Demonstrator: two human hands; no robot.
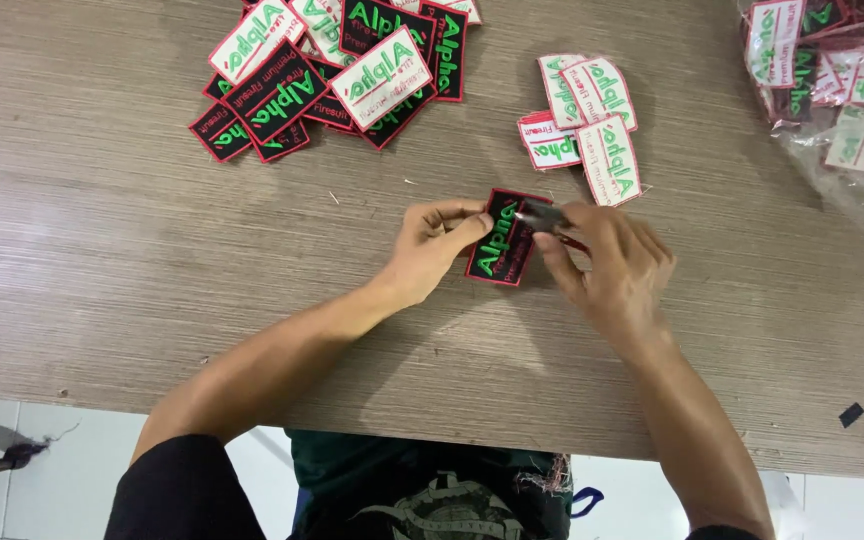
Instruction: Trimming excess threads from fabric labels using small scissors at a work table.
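**Inspector:** Item under work?

**Assistant:** A black patch (pixel 500 250) with red border and green lettering, held just above the table (pixel 132 250), near its middle. The left hand (pixel 432 250) pinches its left edge with its fingers (pixel 467 230).

**Inspector:** Right hand?

**Assistant:** The right hand (pixel 607 265) grips small metal snips (pixel 542 217), fingers closed around them, tips at the patch's upper right edge.

**Inspector:** Surroundings?

**Assistant:** White patches (pixel 592 120) lie just beyond; a mixed pile (pixel 332 70) sits upper left; a clear bag of patches (pixel 832 80) upper right.
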